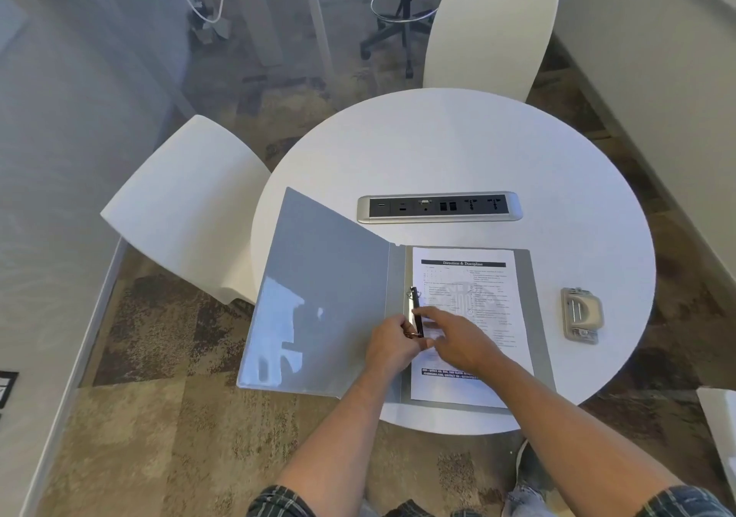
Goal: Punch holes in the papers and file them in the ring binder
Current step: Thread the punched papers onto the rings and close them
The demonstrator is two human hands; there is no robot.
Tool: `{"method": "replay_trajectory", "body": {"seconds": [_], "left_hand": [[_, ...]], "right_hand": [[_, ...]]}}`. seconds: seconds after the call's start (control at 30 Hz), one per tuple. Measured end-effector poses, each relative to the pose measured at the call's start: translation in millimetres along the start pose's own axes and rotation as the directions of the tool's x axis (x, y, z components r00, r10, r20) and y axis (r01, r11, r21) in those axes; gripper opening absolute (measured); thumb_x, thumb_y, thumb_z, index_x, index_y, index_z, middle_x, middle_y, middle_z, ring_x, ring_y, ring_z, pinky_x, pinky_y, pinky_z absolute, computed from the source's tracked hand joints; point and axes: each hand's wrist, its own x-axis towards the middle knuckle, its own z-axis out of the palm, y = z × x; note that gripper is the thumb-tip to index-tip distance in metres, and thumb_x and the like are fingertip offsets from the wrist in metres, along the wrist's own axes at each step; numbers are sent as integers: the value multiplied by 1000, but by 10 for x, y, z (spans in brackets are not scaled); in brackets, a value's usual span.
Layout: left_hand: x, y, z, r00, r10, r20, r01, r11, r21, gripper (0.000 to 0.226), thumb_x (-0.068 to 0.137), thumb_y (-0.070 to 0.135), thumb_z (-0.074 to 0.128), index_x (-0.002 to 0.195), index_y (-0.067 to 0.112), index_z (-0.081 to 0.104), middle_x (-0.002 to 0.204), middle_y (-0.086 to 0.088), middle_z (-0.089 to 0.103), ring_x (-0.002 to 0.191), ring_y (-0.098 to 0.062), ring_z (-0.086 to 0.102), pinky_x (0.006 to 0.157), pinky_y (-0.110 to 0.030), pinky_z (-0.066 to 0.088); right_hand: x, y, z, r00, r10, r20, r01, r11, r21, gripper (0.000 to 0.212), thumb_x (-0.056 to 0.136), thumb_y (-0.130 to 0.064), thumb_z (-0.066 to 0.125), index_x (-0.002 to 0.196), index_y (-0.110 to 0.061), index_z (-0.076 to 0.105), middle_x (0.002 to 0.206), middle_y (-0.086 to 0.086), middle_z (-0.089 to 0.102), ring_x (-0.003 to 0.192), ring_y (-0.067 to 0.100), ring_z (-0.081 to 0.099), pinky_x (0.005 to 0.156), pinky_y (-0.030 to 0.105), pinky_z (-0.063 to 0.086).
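Observation:
A grey ring binder (326,297) lies open on the round white table (458,150), its front cover folded out to the left over the table edge. A printed paper (478,277) lies on the binder's right half, its left margin at the ring mechanism (415,305). My left hand (392,343) pinches the lower ring of the mechanism. My right hand (458,335) rests on the paper beside the rings, fingers pointing left toward them. A grey hole punch (581,315) sits apart on the table to the right of the binder.
A silver power and socket strip (440,207) is set into the table behind the binder. Two white chairs stand at the left (187,205) and far side (490,34) of the table. A black stool (402,18) stands on the carpet beyond.

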Motion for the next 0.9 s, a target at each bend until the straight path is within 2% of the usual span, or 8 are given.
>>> {"method": "replay_trajectory", "body": {"seconds": [0.07,0.17,0.3,0.43,0.53,0.63,0.8,0.9], "left_hand": [[9,2,-2,1000,-11,15,12,1000,-29,31,80,39,82,85,16,61,72,6,64,63,-12,56,56,-27,43],[17,-9,11,1000,-15,12,16,999,-43,24,84,35,78,81,19,61,72,4,64,66,-16,60,61,-29,46],[-3,-5,17,1000,-29,-9,29,998,-62,25,82,33,81,79,18,61,70,5,64,66,-16,60,58,-27,44],[-8,-4,26,999,-41,-7,40,996,-81,23,86,32,76,78,18,59,70,3,61,63,-15,53,58,-28,42],[-7,-14,29,1000,-31,-2,31,996,-82,20,91,29,71,80,16,61,68,3,58,61,-14,50,57,-28,39],[4,-8,29,999,-30,-11,29,996,-83,15,91,25,72,81,15,66,71,5,61,65,-14,55,56,-26,41],[4,11,36,999,-51,-11,49,993,-109,14,91,24,73,83,12,72,77,2,68,71,-17,61,60,-26,45],[-19,39,46,998,-61,-24,58,993,-100,15,93,25,71,83,13,71,86,-2,73,74,-19,64,57,-25,46]], "right_hand": [[58,-96,-30,984,125,-127,-102,980,171,42,94,-9,47,121,-35,66,128,-7,70,117,15,66,100,42,53],[170,-220,-51,950,233,-205,-190,959,210,7,92,-35,61,97,-33,65,96,-18,72,98,12,68,88,39,55],[303,-294,-14,914,371,-164,-342,923,178,22,87,-40,65,106,-35,54,82,-15,73,89,14,69,93,43,49],[458,-191,37,873,486,-28,-452,830,327,7,76,-34,66,76,-27,66,77,-9,77,92,20,72,101,51,41],[534,-103,71,867,499,-11,-449,789,419,19,68,-43,67,76,-25,69,77,-6,78,90,22,73,102,54,42],[484,-251,1,850,507,-146,-447,839,310,31,86,-58,57,84,-28,64,84,-11,74,89,17,68,96,44,37],[408,-359,-55,851,400,-339,-381,916,123,18,92,-37,56,78,-26,61,76,-12,67,71,9,58,89,40,38],[404,-287,37,858,282,-429,-289,956,49,22,92,-35,54,70,-31,53,87,-12,64,72,11,61,104,46,39]]}}
